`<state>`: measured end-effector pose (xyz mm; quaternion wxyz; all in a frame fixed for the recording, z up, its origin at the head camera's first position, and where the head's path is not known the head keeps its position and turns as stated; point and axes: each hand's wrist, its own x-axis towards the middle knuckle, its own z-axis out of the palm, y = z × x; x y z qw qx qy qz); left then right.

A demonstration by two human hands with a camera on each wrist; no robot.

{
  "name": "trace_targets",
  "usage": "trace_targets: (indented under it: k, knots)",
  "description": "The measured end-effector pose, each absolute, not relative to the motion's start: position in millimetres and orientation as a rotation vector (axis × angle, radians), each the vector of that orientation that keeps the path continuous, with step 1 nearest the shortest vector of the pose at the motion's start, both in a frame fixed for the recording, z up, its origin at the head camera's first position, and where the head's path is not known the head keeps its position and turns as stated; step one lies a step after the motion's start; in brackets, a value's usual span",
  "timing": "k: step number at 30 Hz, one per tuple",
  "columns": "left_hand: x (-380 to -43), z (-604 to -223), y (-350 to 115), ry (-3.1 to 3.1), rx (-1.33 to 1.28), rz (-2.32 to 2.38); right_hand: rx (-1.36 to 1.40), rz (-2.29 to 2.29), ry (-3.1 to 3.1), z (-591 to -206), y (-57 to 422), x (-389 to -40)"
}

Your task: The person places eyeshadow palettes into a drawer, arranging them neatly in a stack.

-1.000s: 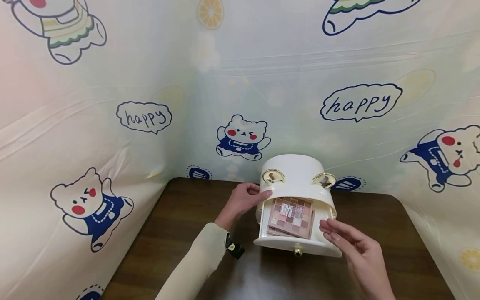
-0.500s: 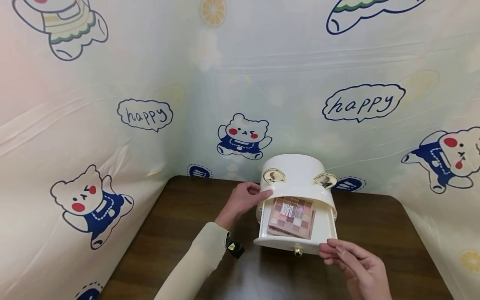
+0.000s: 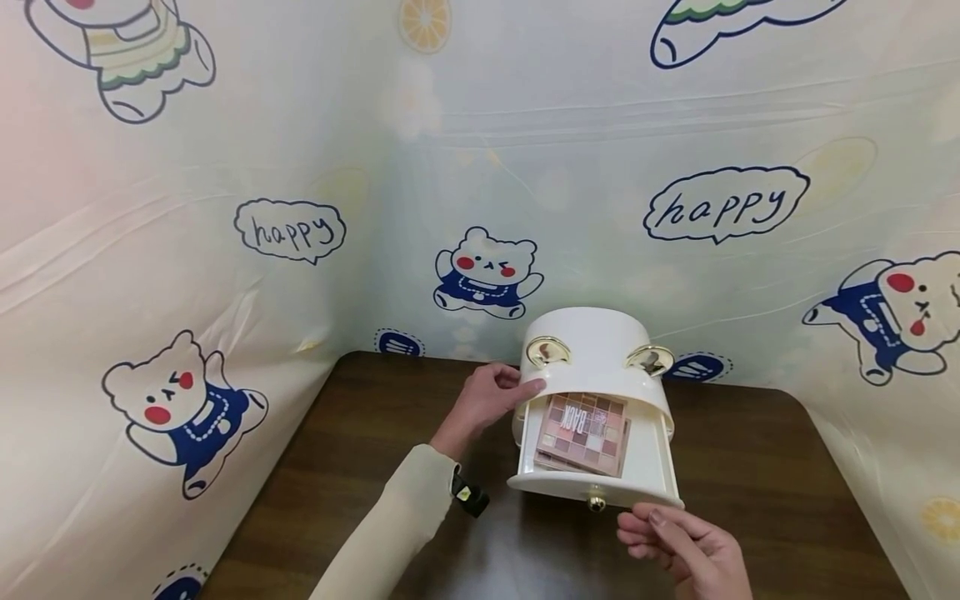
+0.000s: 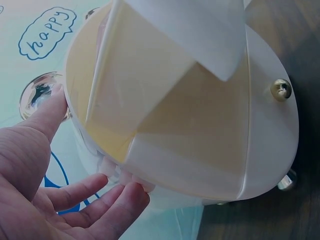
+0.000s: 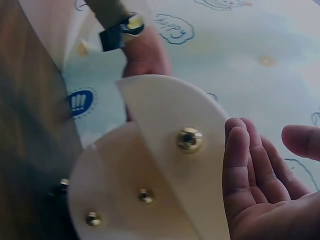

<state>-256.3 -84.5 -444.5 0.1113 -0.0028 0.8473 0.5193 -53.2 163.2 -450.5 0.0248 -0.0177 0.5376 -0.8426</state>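
A white cosmetics storage box (image 3: 588, 333) with gold-rimmed ear-like handles stands at the back of the table. Its upper drawer (image 3: 651, 462) is pulled out, and eyeshadow palettes (image 3: 579, 433) lie stacked inside. My left hand (image 3: 483, 404) holds the box's left side, the thumb at the front rim and the fingers along the outer wall. Just off the drawer's right front corner is my right hand (image 3: 690, 546), fingers loosely bent and nothing held. In the right wrist view the fingertips overlap the drawer front (image 5: 165, 107); contact is hard to tell. A gold knob (image 3: 596, 503) sits mid-front.
Dark wooden table (image 3: 360, 433) surrounds the box. A printed cloth (image 3: 585, 200) with bears and "happy" bubbles hangs behind and at both sides, close behind the box. In the right wrist view, a lower gold knob (image 5: 145, 195) shows beneath the drawer.
My right hand has moved from beside the drawer's right side down and toward me, to its front right corner. Left hand, box and drawer stay put.
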Motion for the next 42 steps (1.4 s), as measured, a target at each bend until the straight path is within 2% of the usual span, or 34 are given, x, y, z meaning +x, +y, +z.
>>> trace_targets:
  k: [14, 21, 33, 42]
  knots:
    - [-255.6, -444.3, -84.3, 2.489, -0.011, 1.527, -0.095, -2.546, 1.311, -483.2, 153.7, -62.2]
    - [-256.5, -445.4, -83.8, 2.492, -0.019, 1.512, 0.058, -2.527, 1.311, -488.8, 145.7, -65.4]
    - [-257.4, -446.6, -83.4, 2.489, -0.016, 1.521, 0.127, -2.528, 1.126, -503.5, 134.6, -69.5]
    - [-258.1, -447.1, -84.4, 2.487, -0.018, 1.521, 0.221, -2.555, 1.112, -500.0, 129.8, -69.8]
